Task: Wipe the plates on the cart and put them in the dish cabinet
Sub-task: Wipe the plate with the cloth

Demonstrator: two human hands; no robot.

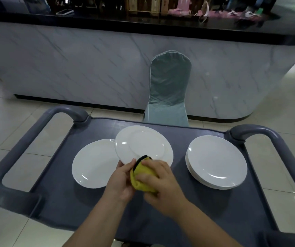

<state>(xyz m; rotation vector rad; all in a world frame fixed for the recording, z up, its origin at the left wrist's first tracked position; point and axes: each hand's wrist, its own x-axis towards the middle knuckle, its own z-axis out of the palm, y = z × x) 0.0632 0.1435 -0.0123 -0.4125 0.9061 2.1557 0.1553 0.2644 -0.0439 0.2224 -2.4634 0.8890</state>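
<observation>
Above the middle of the grey cart (161, 211) I hold a white plate (143, 145) tilted, with my left hand (120, 180) gripping its near rim. My right hand (159, 182) clutches a yellow cloth (143, 177) with a black edge and presses it against the plate's near edge. A single white plate (93, 164) lies flat on the cart to the left, partly under the held one. On the right side of the cart stands a stack of white plates (216, 161).
The cart has rounded handles at the left (18, 148) and right (282, 148). Behind it stands a chair with a teal cover (168, 90) against a marble-fronted counter (89, 65) with a black top. Tiled floor surrounds the cart.
</observation>
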